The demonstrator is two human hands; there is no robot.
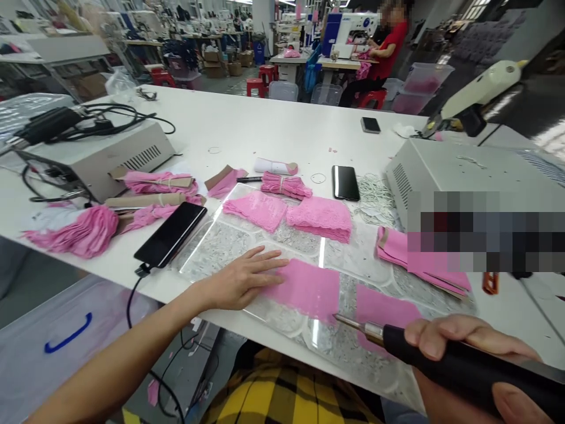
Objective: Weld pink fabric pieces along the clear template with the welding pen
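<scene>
My left hand (249, 280) lies flat with its fingers spread, the fingertips on the left edge of a pink fabric piece (311, 288). My right hand (468, 347) is wrapped round a black-handled electric cutting knife (424, 347). Its pointed metal tip is at the lower right corner of that piece; I cannot tell whether it touches. A second pink fabric piece (388, 309) lies just right of it, partly behind the knife. Both pieces rest on a clear-topped, stone-patterned mat (233, 241). Behind them are two stacks of pink cut pieces (320, 218).
A black phone with a cable (172, 235) lies left of the mat. Grey metal boxes stand left (97, 156) and right (477, 176). Pink bundles (83, 229), another phone (345, 182) and a pile of white elastic loops (375, 200) surround the mat. A person (392, 47) sits at a sewing machine beyond.
</scene>
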